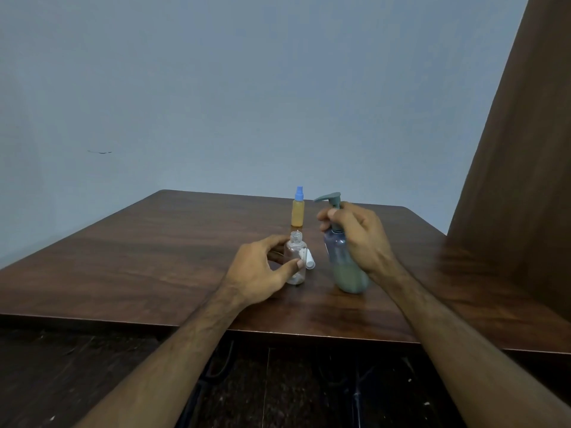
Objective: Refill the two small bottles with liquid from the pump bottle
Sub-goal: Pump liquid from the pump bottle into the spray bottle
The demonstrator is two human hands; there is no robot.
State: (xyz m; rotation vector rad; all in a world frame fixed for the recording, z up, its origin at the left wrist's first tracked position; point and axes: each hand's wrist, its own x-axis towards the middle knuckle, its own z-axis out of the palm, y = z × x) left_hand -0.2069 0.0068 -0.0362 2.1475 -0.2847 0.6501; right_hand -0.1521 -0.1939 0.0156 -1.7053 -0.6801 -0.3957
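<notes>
A clear small bottle (296,251) stands uncapped on the brown table (139,257). My left hand (262,270) grips it from the left, and a white cap (309,259) rests against its right side by my thumb. To its right stands the blue-grey pump bottle (346,270), upright, with greenish liquid in its lower part. My right hand (358,239) wraps its neck just under the pump head (329,199), whose spout points left. Behind them a second small bottle (298,213), filled with yellow liquid and closed with a blue spray cap, stands alone.
The table's front edge (278,333) runs close to me, above a dark floor. A brown curtain (519,149) hangs at the right beside the table's far right corner. A pale blue wall is behind.
</notes>
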